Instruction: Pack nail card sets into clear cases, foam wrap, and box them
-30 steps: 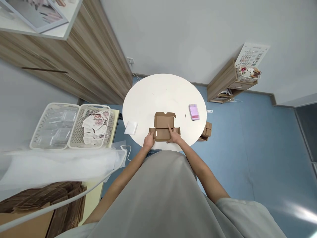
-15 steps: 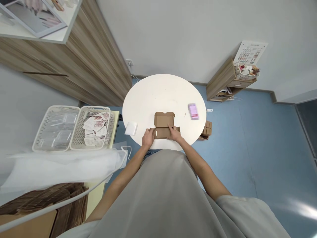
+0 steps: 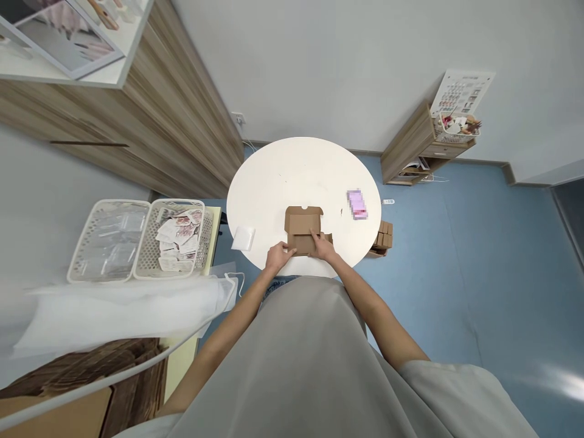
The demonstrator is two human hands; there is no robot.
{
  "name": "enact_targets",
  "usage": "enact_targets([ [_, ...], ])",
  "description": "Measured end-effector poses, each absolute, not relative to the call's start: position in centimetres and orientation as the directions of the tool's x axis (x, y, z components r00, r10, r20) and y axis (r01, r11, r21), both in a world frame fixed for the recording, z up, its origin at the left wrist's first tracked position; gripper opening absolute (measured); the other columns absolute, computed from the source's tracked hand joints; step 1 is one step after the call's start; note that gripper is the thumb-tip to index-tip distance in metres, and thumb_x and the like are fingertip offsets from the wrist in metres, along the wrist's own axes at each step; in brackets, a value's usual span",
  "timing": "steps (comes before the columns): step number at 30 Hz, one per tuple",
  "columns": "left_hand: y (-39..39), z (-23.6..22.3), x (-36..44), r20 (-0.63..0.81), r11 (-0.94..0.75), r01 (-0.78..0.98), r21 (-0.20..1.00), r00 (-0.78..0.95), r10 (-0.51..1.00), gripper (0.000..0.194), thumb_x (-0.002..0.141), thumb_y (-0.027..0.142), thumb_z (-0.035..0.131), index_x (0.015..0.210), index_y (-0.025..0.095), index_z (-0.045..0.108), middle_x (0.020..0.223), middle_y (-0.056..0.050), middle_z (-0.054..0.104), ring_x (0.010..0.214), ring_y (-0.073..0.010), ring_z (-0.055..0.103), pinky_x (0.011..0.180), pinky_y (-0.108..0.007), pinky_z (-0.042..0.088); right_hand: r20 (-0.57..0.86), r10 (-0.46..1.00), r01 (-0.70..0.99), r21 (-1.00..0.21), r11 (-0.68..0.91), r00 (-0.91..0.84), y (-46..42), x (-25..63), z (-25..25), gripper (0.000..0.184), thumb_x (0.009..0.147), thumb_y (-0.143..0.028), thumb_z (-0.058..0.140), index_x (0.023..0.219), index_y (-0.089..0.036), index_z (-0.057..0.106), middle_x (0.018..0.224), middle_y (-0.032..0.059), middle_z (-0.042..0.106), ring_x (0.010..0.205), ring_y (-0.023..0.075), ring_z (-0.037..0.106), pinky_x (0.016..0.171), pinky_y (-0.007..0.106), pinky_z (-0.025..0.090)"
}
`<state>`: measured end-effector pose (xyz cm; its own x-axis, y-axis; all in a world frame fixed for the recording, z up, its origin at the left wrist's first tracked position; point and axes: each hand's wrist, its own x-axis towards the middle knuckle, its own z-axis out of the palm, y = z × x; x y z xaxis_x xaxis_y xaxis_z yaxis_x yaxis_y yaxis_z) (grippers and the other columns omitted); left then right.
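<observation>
A small brown cardboard box [image 3: 303,224] lies unfolded near the front edge of the round white table [image 3: 264,176], its lid flap spread away from me. My left hand [image 3: 278,257] grips the box's near left corner, thumb on top and fingers curled at the edge. On the right side my right hand [image 3: 323,246] holds the box, with a finger or thumb reaching over its inner face and the other fingers around the right flap. A flat white packet [image 3: 243,238] lies on the table to the left of my left hand.
A blurred pink-purple item [image 3: 356,204] is on the table's right side. Small brown boxes [image 3: 383,236] are stacked beyond the right edge. At left stand white baskets [image 3: 205,234] with sachets and clear plastic pieces, white sheeting [image 3: 123,310] and flat cardboard [image 3: 137,377].
My left hand has shifted from the box's left side flap to its near left corner, and that flap no longer sticks out. My right hand stays on the right side.
</observation>
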<state>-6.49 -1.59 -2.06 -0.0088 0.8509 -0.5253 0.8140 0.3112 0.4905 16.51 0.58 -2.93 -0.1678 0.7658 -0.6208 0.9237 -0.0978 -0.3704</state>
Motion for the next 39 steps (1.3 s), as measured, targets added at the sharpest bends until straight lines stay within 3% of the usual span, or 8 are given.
enact_targets([
  [5,-1.1,-2.6,-5.6,-0.526,0.308,0.809,0.500,0.000,0.851,0.043,0.104,0.038,0.065,0.139,0.014,0.064,0.133,-0.016,0.079,0.119,-0.0286,0.075,0.101,-0.035,0.053,-0.635,0.750,0.915,-0.391,-0.104,-0.186,0.7,16.6,-3.4,0.139,0.078,-0.045,0.099,0.180,-0.036,0.005,0.178,0.0246,0.022,0.141,0.0408,0.064,0.110,0.046,0.056],
  [10,-0.9,-3.4,-5.6,-0.583,0.350,0.844,0.408,-0.054,0.811,0.022,0.099,0.021,0.062,0.117,0.017,0.072,0.121,-0.013,0.081,0.114,-0.0266,0.074,0.093,-0.032,0.053,-0.654,0.727,0.895,-0.426,-0.129,-0.207,0.9,16.9,-3.7,0.162,0.058,-0.054,0.109,0.179,-0.038,0.002,0.182,0.0264,0.006,0.151,0.0446,0.055,0.117,0.047,0.052],
  [17,-1.0,-3.2,-4.0,-0.560,0.317,0.904,0.286,-0.111,0.821,0.016,0.100,0.020,0.060,0.112,0.015,0.069,0.121,-0.020,0.076,0.116,-0.0335,0.072,0.093,-0.038,0.053,-0.657,0.726,0.900,-0.418,-0.125,-0.205,0.9,16.6,-2.7,0.150,0.068,-0.049,0.105,0.179,-0.037,0.005,0.183,0.0258,0.006,0.148,0.0440,0.057,0.116,0.047,0.052],
  [21,-0.8,-2.8,-3.5,-0.583,0.347,0.897,0.274,-0.132,0.802,0.017,0.102,0.015,0.057,0.115,0.012,0.067,0.126,-0.022,0.073,0.118,-0.0345,0.071,0.093,-0.039,0.053,-0.541,0.825,0.877,-0.463,-0.129,-0.165,-0.4,17.8,-1.6,0.113,0.091,-0.040,0.087,0.179,-0.031,0.016,0.175,0.0199,0.031,0.149,0.0342,0.055,0.113,0.040,0.052],
  [25,-0.9,-2.7,-3.3,-0.580,0.362,0.883,0.300,-0.132,0.803,0.021,0.099,0.012,0.056,0.116,0.010,0.068,0.124,-0.023,0.072,0.117,-0.0348,0.071,0.094,-0.040,0.054,-0.381,0.915,0.859,-0.414,-0.300,0.136,-1.9,20.6,-0.8,0.066,0.108,-0.034,0.056,0.168,-0.016,0.038,0.152,0.0190,0.058,0.141,0.0285,0.058,0.112,0.037,0.051],
  [30,-0.8,-2.9,-3.1,-0.573,0.367,0.875,0.317,-0.132,0.809,0.029,0.096,0.008,0.053,0.120,0.008,0.070,0.126,-0.024,0.072,0.117,-0.0348,0.070,0.098,-0.042,0.055,-0.598,0.773,0.846,-0.285,-0.450,0.210,-2.5,22.4,-0.7,0.027,0.107,-0.032,0.059,0.126,-0.017,0.070,0.122,0.0122,0.077,0.115,0.0262,0.071,0.092,0.031,0.052],
  [33,-0.8,-3.2,-3.0,-0.556,0.370,0.869,0.328,-0.139,0.819,0.032,0.096,0.004,0.049,0.121,0.006,0.070,0.126,-0.025,0.072,0.116,-0.0349,0.070,0.098,-0.043,0.056,-0.581,0.794,0.872,-0.283,-0.400,0.176,-2.3,22.2,-0.6,0.019,0.107,-0.025,0.056,0.109,-0.019,0.073,0.114,0.0098,0.080,0.106,0.0236,0.073,0.083,0.028,0.049],
  [39,-0.9,-3.5,-2.8,-0.546,0.398,0.855,0.334,-0.168,0.821,0.031,0.096,0.004,0.051,0.120,0.010,0.070,0.125,-0.022,0.073,0.117,-0.0334,0.071,0.098,-0.040,0.056,-0.522,0.850,0.880,-0.370,-0.297,0.068,-1.8,20.0,0.2,0.013,0.106,-0.026,0.061,0.105,-0.021,0.073,0.113,0.0077,0.082,0.104,0.0211,0.074,0.080,0.025,0.047],
])
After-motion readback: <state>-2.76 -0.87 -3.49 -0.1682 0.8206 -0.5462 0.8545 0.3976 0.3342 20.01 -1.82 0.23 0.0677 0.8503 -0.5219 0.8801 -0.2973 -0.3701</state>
